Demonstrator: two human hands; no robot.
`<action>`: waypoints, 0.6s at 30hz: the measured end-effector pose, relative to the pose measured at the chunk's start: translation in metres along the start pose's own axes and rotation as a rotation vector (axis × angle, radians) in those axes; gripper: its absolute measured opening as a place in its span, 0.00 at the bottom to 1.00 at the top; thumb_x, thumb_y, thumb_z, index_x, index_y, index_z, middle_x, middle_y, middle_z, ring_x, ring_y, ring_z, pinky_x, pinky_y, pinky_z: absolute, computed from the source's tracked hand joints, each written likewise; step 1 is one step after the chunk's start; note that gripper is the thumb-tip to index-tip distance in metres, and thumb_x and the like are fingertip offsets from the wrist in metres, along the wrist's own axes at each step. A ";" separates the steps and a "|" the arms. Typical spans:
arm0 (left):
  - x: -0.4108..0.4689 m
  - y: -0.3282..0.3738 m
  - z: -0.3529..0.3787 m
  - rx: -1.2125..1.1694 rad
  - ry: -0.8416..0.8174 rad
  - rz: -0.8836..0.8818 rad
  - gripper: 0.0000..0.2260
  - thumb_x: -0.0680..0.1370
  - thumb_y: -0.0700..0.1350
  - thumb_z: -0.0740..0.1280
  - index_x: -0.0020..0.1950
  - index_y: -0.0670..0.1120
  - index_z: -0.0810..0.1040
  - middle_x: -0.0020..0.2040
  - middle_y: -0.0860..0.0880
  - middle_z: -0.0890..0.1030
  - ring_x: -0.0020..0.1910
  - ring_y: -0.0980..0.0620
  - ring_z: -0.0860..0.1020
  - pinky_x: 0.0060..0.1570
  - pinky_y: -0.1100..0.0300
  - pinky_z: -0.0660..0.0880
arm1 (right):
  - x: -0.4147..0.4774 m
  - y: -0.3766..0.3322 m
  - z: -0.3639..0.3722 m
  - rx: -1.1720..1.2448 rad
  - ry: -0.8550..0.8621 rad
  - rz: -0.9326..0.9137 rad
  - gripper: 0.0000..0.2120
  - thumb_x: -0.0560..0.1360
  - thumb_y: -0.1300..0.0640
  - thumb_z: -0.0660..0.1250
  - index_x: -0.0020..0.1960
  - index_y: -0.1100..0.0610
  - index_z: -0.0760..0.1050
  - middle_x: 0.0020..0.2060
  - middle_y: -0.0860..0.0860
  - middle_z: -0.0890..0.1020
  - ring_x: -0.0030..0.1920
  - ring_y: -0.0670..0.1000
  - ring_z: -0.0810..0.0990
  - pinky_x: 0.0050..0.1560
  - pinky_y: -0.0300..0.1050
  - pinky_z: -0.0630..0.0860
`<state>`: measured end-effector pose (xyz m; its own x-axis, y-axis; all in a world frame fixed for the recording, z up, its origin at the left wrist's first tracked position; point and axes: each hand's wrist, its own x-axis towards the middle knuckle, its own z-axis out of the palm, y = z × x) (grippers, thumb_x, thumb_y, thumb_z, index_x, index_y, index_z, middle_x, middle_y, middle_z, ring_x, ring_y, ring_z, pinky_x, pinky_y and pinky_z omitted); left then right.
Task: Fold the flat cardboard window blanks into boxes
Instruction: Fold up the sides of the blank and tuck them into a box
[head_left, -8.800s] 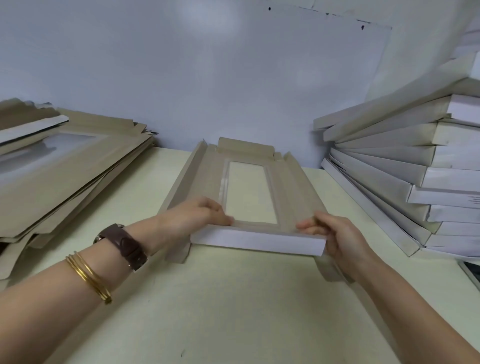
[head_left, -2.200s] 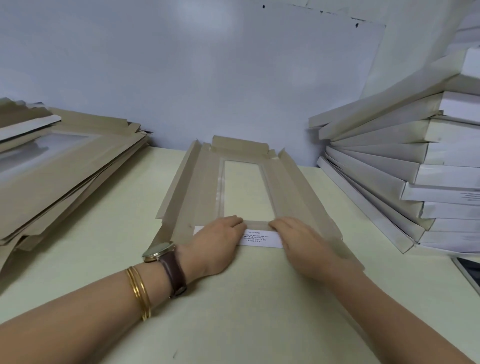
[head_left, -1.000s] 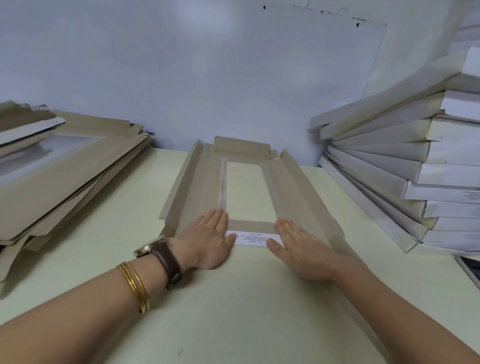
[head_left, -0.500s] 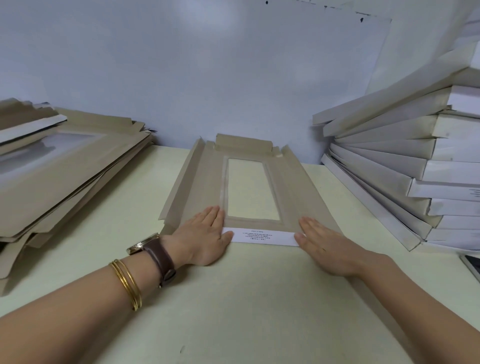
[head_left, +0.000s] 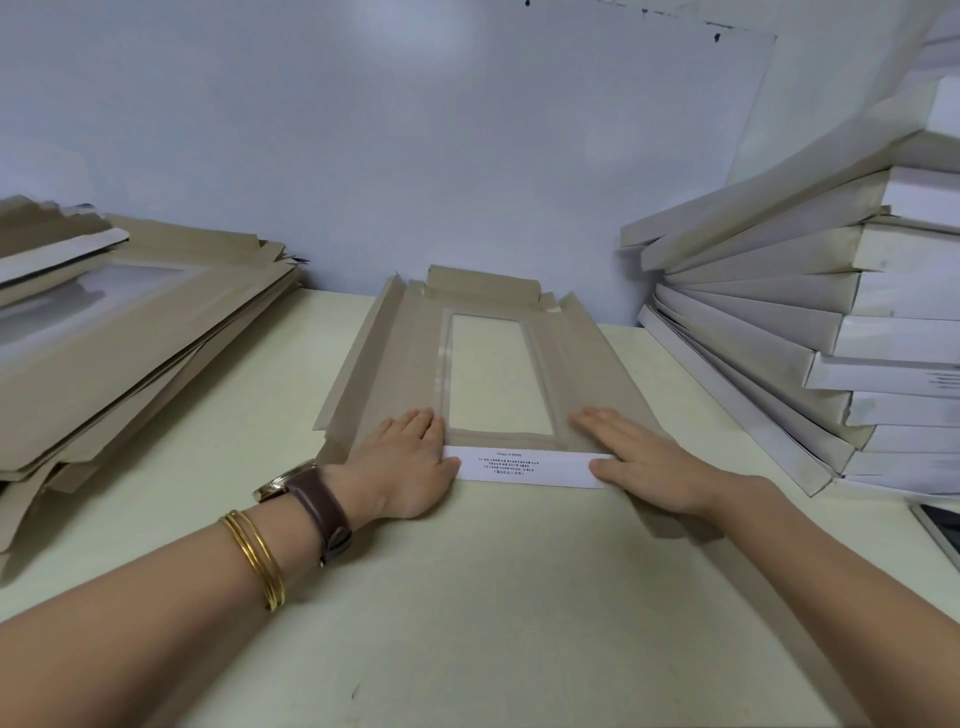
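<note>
A brown cardboard window blank (head_left: 587, 364) lies flat on the table in front of me, its clear window in the middle. Its left side flap stands up slightly, and the far end flap is raised. The near end flap (head_left: 524, 469) is folded over, showing its white printed side. My left hand (head_left: 410, 462) presses flat on the blank's near left corner, fingers together and extended. My right hand (head_left: 644, 457) presses flat on the near right corner, thumb on the white flap. Neither hand grips anything.
A pile of flat brown blanks (head_left: 119, 332) lies at the left. A leaning stack of folded white boxes (head_left: 831, 332) fills the right side. A wall stands close behind. The pale table (head_left: 467, 623) stretches toward me. A dark flat object (head_left: 943, 530) sits at the right edge.
The near flap, held up earlier, has been folded down flat. My hands pressed it from the middle and have slid apart to its two ends; the right side flap now lies flatter.
</note>
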<state>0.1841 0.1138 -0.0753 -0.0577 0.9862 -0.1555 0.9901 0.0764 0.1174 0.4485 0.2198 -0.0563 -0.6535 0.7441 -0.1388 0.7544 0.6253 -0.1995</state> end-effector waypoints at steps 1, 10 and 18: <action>0.000 0.000 -0.001 0.009 0.015 -0.002 0.27 0.83 0.54 0.46 0.79 0.42 0.47 0.80 0.46 0.48 0.78 0.49 0.46 0.76 0.51 0.42 | 0.003 -0.001 0.000 -0.014 -0.022 -0.006 0.26 0.83 0.51 0.53 0.79 0.48 0.50 0.79 0.45 0.48 0.77 0.43 0.43 0.73 0.39 0.43; -0.005 0.011 -0.013 -0.028 0.150 0.048 0.16 0.76 0.40 0.56 0.62 0.47 0.72 0.63 0.50 0.71 0.63 0.44 0.64 0.63 0.53 0.60 | 0.000 -0.030 0.016 -0.119 0.058 0.017 0.21 0.83 0.50 0.48 0.74 0.54 0.61 0.73 0.50 0.65 0.72 0.48 0.61 0.69 0.43 0.60; 0.000 0.043 -0.013 0.071 0.149 0.065 0.06 0.81 0.45 0.50 0.45 0.47 0.62 0.54 0.43 0.74 0.56 0.39 0.71 0.58 0.48 0.67 | -0.016 -0.106 0.016 -0.379 0.156 -0.106 0.17 0.83 0.54 0.49 0.57 0.60 0.73 0.55 0.59 0.78 0.54 0.60 0.77 0.51 0.51 0.70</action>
<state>0.2253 0.1193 -0.0571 -0.0063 1.0000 -0.0023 0.9986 0.0064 0.0520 0.3777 0.1382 -0.0490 -0.7332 0.6798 0.0173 0.6721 0.7205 0.1705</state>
